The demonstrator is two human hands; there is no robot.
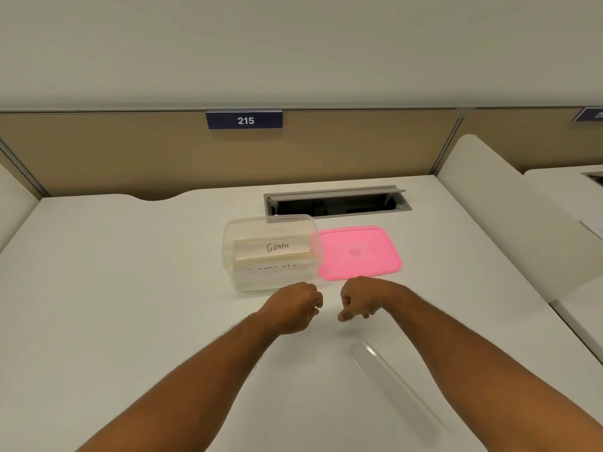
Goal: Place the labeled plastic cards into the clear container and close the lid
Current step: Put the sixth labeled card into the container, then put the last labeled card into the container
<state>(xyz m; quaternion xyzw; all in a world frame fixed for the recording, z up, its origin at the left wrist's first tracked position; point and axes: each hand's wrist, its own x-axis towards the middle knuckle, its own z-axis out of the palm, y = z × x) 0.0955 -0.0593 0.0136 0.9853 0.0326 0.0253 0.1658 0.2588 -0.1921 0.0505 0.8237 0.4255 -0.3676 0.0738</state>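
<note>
Nearest, low in the frame's centre, the left hand (295,309) and right hand (359,301) hover curled and empty. Above them, labeled cards (277,247) already sit inside the clear container (230,256); the pink lid (359,252) lies beside it, unfitted.

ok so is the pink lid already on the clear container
No, the pink lid lies flat on the desk beside the open clear container, to its right.

container (270,256): clear glossy plastic | lid (359,252): pink matt plastic | desk (130,288): smooth white matt
</note>
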